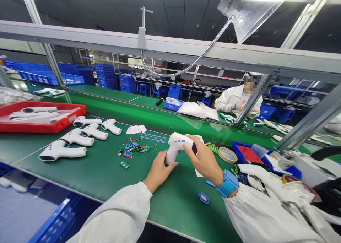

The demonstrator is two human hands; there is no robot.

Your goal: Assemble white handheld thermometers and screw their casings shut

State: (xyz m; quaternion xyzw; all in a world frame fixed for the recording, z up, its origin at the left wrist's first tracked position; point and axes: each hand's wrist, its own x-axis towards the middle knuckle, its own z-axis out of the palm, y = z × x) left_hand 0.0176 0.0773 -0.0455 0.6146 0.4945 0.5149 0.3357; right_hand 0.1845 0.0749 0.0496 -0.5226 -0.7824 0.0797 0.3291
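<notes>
You sit at a green bench (pixel 170 209) that runs across in front of you, with a grey metal rail (pixel 170 47) above its far side and a second green belt (pixel 138 102) beyond it. Your left hand (pixel 159 172) and right hand (pixel 204 161) are both closed on a white thermometer housing (pixel 177 145) over the bench, the left around the handle and the right around the head. A blue wrist strap (pixel 227 183) circles your right wrist.

Left of your hands lie a circuit board (pixel 141 149) with wires and five more housings (pixel 60 152). Farther left is a red tray (pixel 32 127). Just right of your right hand are a tape roll (pixel 227 155) and a blue bin (pixel 246 154).

The bench's near edge (pixel 87 196) passes under your forearms, with open green between it and your hands. Across the belt, a co-worker (pixel 238 99) in white sits near stacked blue crates (pixel 105 76).
</notes>
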